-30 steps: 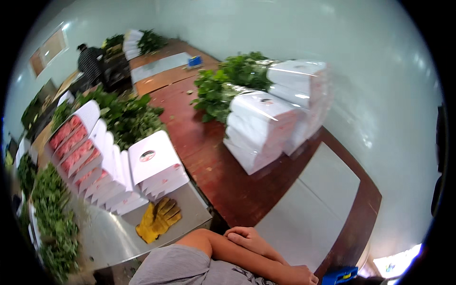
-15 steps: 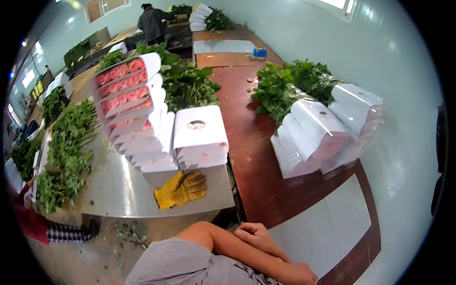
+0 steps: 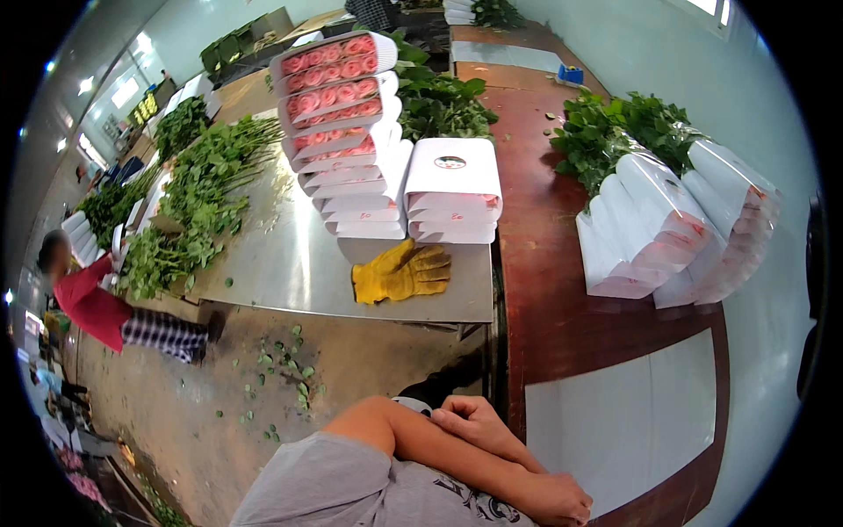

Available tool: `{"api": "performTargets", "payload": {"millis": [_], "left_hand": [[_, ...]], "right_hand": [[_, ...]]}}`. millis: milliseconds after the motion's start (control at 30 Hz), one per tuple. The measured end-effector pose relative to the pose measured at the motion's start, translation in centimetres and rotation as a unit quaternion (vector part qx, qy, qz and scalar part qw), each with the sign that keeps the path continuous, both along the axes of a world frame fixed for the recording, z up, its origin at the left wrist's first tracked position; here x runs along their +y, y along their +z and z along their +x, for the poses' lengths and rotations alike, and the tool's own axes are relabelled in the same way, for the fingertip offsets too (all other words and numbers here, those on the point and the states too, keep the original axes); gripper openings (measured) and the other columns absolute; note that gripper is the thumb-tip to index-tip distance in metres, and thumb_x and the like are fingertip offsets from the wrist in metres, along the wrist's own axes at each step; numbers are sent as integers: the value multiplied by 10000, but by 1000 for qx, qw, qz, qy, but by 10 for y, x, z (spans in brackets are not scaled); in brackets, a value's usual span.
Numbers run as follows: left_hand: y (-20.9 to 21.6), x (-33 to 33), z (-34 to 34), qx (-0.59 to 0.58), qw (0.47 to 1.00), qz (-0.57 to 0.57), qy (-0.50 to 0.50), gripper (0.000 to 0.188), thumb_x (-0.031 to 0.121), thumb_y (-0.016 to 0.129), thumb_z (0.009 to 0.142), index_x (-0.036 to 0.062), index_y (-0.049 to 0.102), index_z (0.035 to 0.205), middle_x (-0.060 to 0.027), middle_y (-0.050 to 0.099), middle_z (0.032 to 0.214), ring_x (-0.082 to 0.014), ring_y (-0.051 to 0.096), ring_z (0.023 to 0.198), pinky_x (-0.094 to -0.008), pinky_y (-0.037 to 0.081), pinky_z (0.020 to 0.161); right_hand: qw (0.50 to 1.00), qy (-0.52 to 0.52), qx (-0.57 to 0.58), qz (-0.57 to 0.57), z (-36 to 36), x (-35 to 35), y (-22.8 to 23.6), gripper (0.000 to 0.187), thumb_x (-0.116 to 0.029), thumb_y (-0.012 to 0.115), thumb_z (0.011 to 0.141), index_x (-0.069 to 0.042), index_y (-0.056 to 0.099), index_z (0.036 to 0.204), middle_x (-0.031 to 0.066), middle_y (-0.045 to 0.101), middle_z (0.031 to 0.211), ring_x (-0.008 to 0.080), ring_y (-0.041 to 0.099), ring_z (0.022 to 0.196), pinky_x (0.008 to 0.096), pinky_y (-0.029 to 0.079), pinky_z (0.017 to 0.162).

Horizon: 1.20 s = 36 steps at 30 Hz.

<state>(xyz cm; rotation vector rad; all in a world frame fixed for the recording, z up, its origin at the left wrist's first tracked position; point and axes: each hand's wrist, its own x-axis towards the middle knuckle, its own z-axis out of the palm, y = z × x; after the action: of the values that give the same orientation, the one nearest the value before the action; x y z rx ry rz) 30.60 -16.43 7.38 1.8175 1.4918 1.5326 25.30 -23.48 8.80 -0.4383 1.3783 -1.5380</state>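
Note:
My forearms are crossed low in front of me. My left hand (image 3: 560, 499) lies at the lower right, its fingers curled in, with nothing visible in them. My right hand (image 3: 472, 422) rests by my left forearm near the elbow, fingers bent and holding nothing that I can see. Ahead on the metal table (image 3: 263, 255) lies a yellow work glove (image 3: 401, 273). Behind it stand a tall stack of pink rose bunches (image 3: 338, 97) in white cardboard wraps and a lower stack of wrapped bunches (image 3: 453, 180), leaves pointing away.
More wrapped bunches (image 3: 645, 228) in clear film lie on the red-brown table (image 3: 540, 281), behind a white sheet (image 3: 623, 422). A blue tape dispenser (image 3: 570, 75) sits farther back. Loose green stems (image 3: 198, 193) cover the left. A person in red (image 3: 92, 303) stands there. Leaves (image 3: 290, 360) litter the floor.
The view has turned left and down, so the tables and stacks sit farther right and higher. More of the person in red shows. My crossed arms stay nearly the same.

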Motion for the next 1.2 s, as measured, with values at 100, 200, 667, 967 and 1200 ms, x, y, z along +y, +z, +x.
{"api": "performTargets", "payload": {"millis": [100, 200, 667, 967, 1200], "left_hand": [[1, 6, 3, -20, 998, 61, 1, 155, 242, 590, 879, 88, 602, 895, -146, 605, 838, -328, 575, 795, -414, 474, 694], [-50, 54, 16, -343, 899, 135, -237, 157, 235, 555, 894, 83, 591, 877, -152, 596, 842, -328, 573, 818, -424, 469, 707], [19, -23, -44, 12, 991, 59, 116, 167, 266, 607, 827, 137, 647, 925, -103, 617, 821, -308, 617, 761, -416, 498, 637], [16, -23, -56, -7, 989, 59, 138, 167, 255, 615, 820, 121, 644, 917, -111, 622, 846, -309, 620, 771, -423, 502, 669], [28, -27, -53, -2, 993, 53, 109, 192, 241, 602, 856, 98, 649, 974, -141, 633, 893, -324, 622, 831, -429, 495, 720]], "right_hand": [[997, -38, 30, -65, 6, -25, 7, 206, -200, 647, 891, 4, 668, 904, 4, 632, 741, 51, 534, 707, 238, 446, 631], [995, -13, 93, -31, 3, -22, 17, 200, -191, 648, 887, 8, 666, 898, 16, 646, 763, 52, 547, 714, 235, 455, 642], [987, 101, 112, 61, -42, -30, 37, 175, -140, 598, 897, 21, 632, 958, 29, 637, 894, 92, 562, 854, 259, 462, 787], [968, 119, 216, -49, -45, -74, 35, 204, -193, 643, 882, -6, 653, 963, 51, 637, 847, 91, 562, 810, 254, 459, 730], [965, 153, 202, 63, -47, -57, 50, 163, -149, 617, 900, 11, 636, 873, 4, 620, 789, 68, 543, 770, 235, 457, 698]]}}
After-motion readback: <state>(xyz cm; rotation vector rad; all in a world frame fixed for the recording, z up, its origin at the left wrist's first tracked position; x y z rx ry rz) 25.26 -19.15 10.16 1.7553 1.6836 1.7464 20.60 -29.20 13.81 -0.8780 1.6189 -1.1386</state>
